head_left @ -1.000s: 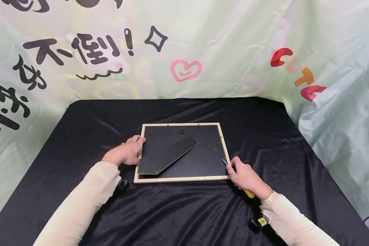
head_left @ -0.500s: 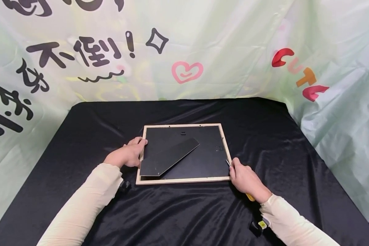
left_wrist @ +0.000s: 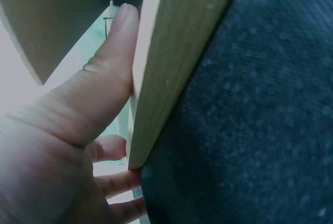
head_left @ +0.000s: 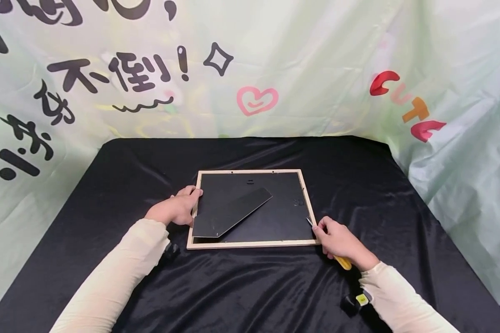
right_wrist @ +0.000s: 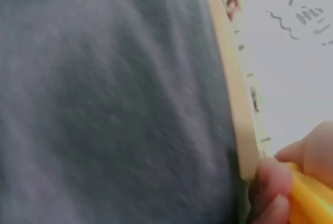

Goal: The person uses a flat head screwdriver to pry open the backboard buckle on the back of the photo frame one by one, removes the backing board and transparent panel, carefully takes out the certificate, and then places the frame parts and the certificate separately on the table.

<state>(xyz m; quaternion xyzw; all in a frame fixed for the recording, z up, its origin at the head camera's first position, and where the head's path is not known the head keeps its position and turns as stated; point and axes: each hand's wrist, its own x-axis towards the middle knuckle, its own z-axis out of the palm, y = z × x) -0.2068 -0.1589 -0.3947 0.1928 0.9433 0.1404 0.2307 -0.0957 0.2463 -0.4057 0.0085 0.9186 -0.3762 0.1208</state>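
Picture frame point(head_left: 252, 244): back up, on black cloth point(head_left: 233, 296). Yellow-handled tool point(head_left: 342, 262): clenched in fingers of right hand point(head_left: 339, 238); tip nearer frame's right rim than one second ago, so work seemingly centres there. Left hand point(head_left: 177, 209): thumb and fingers grasping left rim, beside stand leg point(head_left: 231, 215). Cloth: broad margins around frame; far edge well apart, near edge unseen.

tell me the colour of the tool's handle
The tool's handle is yellow; it shows best in the right wrist view.
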